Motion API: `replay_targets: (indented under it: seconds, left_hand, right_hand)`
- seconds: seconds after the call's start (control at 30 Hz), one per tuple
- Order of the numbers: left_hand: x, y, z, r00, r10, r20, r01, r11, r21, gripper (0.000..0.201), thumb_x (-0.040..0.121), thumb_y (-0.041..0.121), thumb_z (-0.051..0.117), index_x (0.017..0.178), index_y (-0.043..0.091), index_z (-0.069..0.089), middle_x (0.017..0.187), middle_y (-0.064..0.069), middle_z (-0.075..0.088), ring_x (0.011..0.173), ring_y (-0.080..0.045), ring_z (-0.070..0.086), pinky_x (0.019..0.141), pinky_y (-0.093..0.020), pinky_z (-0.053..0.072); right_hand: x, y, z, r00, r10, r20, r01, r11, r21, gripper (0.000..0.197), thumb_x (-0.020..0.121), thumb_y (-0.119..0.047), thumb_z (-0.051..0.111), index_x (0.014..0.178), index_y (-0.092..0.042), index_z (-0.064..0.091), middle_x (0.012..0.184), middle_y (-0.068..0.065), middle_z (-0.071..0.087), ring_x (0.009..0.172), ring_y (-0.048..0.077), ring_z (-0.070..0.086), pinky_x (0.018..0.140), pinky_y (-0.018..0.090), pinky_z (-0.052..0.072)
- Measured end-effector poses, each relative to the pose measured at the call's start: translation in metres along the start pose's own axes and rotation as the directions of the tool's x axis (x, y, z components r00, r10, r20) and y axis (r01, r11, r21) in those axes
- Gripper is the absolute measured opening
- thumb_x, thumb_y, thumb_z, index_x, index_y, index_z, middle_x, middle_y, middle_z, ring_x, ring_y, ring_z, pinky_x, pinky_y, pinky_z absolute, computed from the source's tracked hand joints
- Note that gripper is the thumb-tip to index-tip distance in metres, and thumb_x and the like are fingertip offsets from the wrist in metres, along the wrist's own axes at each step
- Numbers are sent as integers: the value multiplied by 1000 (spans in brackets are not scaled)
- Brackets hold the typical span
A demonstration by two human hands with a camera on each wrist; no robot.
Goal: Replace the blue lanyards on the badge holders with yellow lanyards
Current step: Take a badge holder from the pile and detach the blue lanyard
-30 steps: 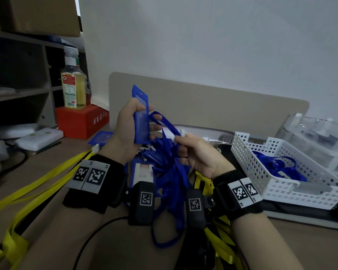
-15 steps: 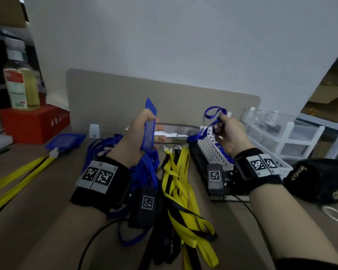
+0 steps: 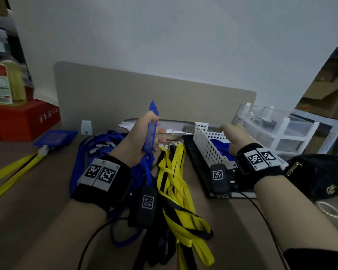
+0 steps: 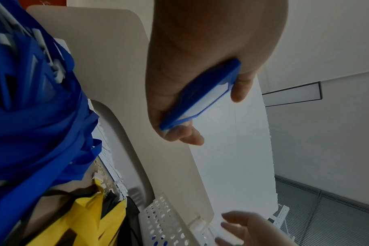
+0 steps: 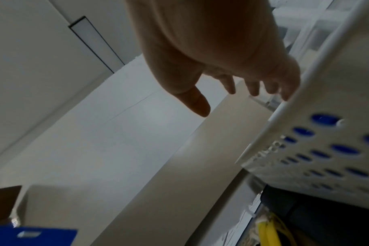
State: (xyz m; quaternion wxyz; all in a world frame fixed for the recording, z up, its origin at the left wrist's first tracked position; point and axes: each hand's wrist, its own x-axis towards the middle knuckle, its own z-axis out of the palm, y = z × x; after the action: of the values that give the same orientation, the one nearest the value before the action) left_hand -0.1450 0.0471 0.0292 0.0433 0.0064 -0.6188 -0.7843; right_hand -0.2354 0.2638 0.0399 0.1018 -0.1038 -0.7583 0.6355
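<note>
My left hand (image 3: 151, 133) grips a blue badge holder (image 3: 153, 110) upright above the desk, with no lanyard on it; the left wrist view shows the same badge holder (image 4: 200, 93) held by thumb and fingers. My right hand (image 3: 229, 131) hovers empty with spread fingers (image 5: 253, 86) over the white perforated basket (image 3: 205, 145). In the basket lie blue lanyards (image 3: 220, 149). A heap of blue lanyards (image 3: 98, 149) lies under my left wrist. Yellow lanyards (image 3: 176, 182) lie between my arms. A second blue badge holder (image 3: 55, 137) on a yellow lanyard (image 3: 14, 172) lies at the far left.
A beige divider panel (image 3: 125, 94) stands behind the desk. A red box (image 3: 23, 121) with a bottle on it is at the left. A clear drawer unit (image 3: 277, 131) and a black bag (image 3: 320, 174) sit right of the basket.
My right hand pulled the blue lanyard off the badge holder, carried it right to the basket and let it go there. My left hand kept hold of the badge holder.
</note>
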Motion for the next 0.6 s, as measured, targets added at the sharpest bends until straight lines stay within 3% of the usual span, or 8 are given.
replay_targets:
  seconds: [0.07, 0.17, 0.27, 0.37, 0.43, 0.5, 0.6]
  left_hand:
    - [2, 1, -3, 1000, -23, -7, 23, 1000, 20, 31, 94, 32, 40, 114, 8, 46, 93, -7, 54, 60, -16, 51, 50, -27, 32]
    - [9, 2, -10, 998, -50, -40, 52, 996, 66, 29, 94, 32, 41, 111, 9, 48, 96, -7, 56, 63, -16, 51, 52, -25, 34]
    - [17, 1, -17, 995, -73, -69, 81, 989, 124, 18, 91, 31, 47, 98, 14, 50, 98, -6, 58, 64, -15, 51, 56, -27, 34]
    - [27, -3, -26, 992, -86, -89, 102, 975, 199, 13, 90, 31, 55, 93, 18, 54, 99, -6, 59, 70, -15, 52, 58, -28, 35]
    - [34, -8, -32, 994, -66, -87, 88, 957, 278, 22, 88, 33, 61, 91, 12, 57, 91, -6, 55, 73, -17, 52, 59, -26, 37]
    - [40, -12, -39, 995, -45, -86, 71, 943, 325, 26, 84, 35, 68, 92, 13, 56, 90, -6, 54, 80, -18, 54, 67, -27, 42]
    - [45, -17, -51, 994, -34, -100, 70, 917, 393, 54, 75, 37, 77, 117, 21, 47, 107, 5, 56, 94, -11, 59, 76, -25, 49]
  right_hand:
    - [3, -2, 12, 994, -108, -16, 108, 993, -45, 57, 79, -19, 57, 135, -14, 46, 138, 10, 46, 127, 30, 43, 102, 35, 39]
    - [12, -2, 38, 979, -195, 59, 201, 971, -128, 42, 61, -33, 53, 103, -31, 58, 125, 7, 54, 120, 30, 46, 102, 46, 42]
    - [7, -2, 71, 947, -190, 259, 239, 956, -172, 14, 78, -22, 60, 92, -26, 60, 109, 6, 61, 104, 24, 55, 83, 32, 48]
    - [14, 8, 103, 896, -131, 423, 263, 927, -269, 11, 87, -10, 59, 84, -20, 63, 93, 2, 62, 94, 20, 58, 79, 28, 46]
    - [25, 17, 122, 873, -86, 481, 288, 885, -366, 9, 91, -9, 56, 87, -14, 63, 90, 2, 61, 92, 18, 55, 73, 22, 43]
    - [35, 25, 136, 847, -34, 530, 325, 823, -466, 8, 93, -11, 54, 95, -13, 61, 94, 6, 61, 92, 20, 55, 71, 24, 46]
    - [58, 40, 161, 833, 56, 550, 385, 654, -651, 26, 91, -27, 57, 110, -11, 65, 121, 14, 60, 110, 28, 56, 96, 40, 49]
